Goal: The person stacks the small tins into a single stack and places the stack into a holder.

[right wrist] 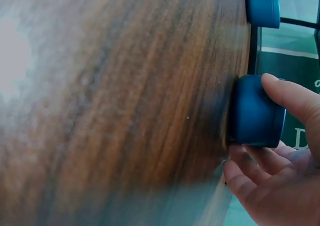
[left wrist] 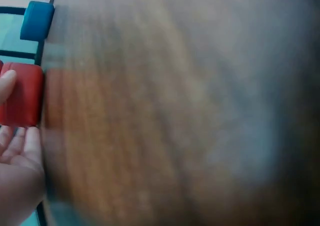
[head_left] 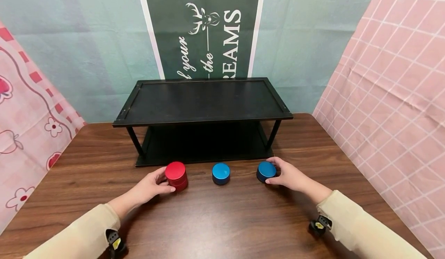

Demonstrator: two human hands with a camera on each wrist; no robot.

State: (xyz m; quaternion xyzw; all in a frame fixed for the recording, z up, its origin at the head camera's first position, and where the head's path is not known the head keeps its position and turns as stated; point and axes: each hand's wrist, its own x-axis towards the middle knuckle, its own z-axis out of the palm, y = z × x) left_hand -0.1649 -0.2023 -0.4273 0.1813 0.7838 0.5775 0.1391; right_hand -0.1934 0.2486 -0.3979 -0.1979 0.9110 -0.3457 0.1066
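My left hand (head_left: 154,183) holds a round red tin (head_left: 176,175) by its side, thumb at the front and fingers on the left. This tin looks taller than the blue ones and has a seam around its side. In the left wrist view, the thumb lies across the red tin (left wrist: 24,96). On the right, my right hand (head_left: 287,175) grips a round blue tin (head_left: 266,170) between the thumb in front and the fingers behind. The right wrist view shows that blue tin (right wrist: 255,111) low at the wooden surface. Between the hands stands another blue tin (head_left: 221,172), untouched.
A black two-tier shelf (head_left: 208,98) stands just behind the row of tins, its lower board (head_left: 208,145) under the raised top. Everything rests on a brown wooden table (head_left: 222,220). Printed cloths hang behind and at both sides.
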